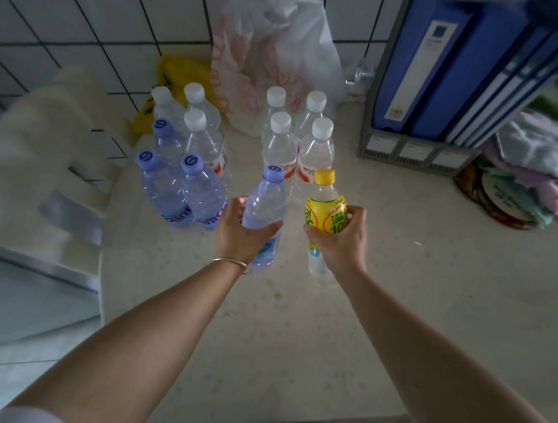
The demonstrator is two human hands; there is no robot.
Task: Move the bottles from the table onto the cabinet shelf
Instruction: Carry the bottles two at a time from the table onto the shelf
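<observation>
Head view. We held one bottle in each hand above the table [398, 285]. Our left hand [241, 233] was wrapped around the middle of a blue-capped bottle [266, 210], fingers closed on its clear body; a bangle [231, 262] sat on that wrist. Our right hand [341, 239] was closed around the yellow bottle [325, 211], thumb across its label. Both bottles stood roughly upright, caps away from us, just beside each other but apart. We could not tell whether their bases touched the table.

Behind the hands, more bottles stood on the table in two groups. The left group [182, 158] mixed three blue caps with three white caps. The right group [296, 136] consisted of four white-capped bottles, directly behind the held pair.

A plastic bag [275, 55] leaned against the tiled wall [86, 16] behind the groups. Blue binders [453, 65] stood in a rack at the far right.
</observation>
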